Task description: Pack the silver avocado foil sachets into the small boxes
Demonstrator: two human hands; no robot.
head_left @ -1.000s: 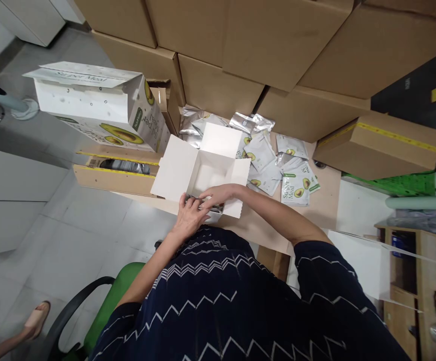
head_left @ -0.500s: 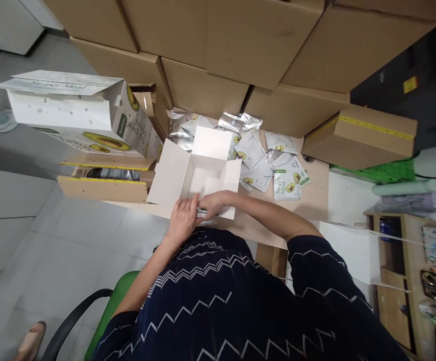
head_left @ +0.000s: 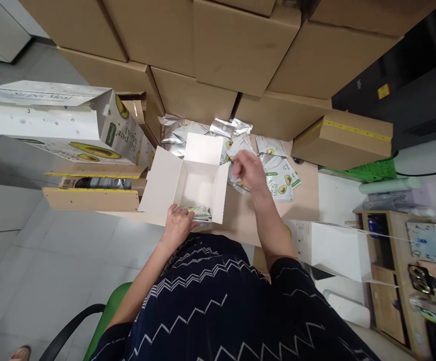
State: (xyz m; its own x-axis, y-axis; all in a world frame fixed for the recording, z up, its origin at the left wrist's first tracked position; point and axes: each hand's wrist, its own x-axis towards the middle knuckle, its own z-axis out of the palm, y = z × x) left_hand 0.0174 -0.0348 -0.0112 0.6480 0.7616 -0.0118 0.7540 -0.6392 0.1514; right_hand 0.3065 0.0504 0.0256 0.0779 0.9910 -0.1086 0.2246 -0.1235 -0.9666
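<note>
An open white carton (head_left: 197,180) stands on the wooden table (head_left: 308,198) in front of me, flaps spread. My left hand (head_left: 176,225) rests at its near edge, fingers curled on a stack of sachets (head_left: 201,213) inside the carton's near side. My right hand (head_left: 248,170) hovers over the loose pile of silver and white avocado-print sachets (head_left: 278,178) to the right of the carton. Its fingers are bent and blurred by motion; whether they hold anything cannot be told.
Brown cardboard boxes (head_left: 218,55) are stacked behind the table. A large white avocado-print box (head_left: 71,125) lies on its side at left on a flat brown box (head_left: 90,193). A taped brown box (head_left: 342,138) sits at right. A green chair (head_left: 105,316) is under me.
My right hand left the carton's near edge and moved right and away to the loose sachets. My left hand stayed on the sachets in the carton. The view shifted slightly.
</note>
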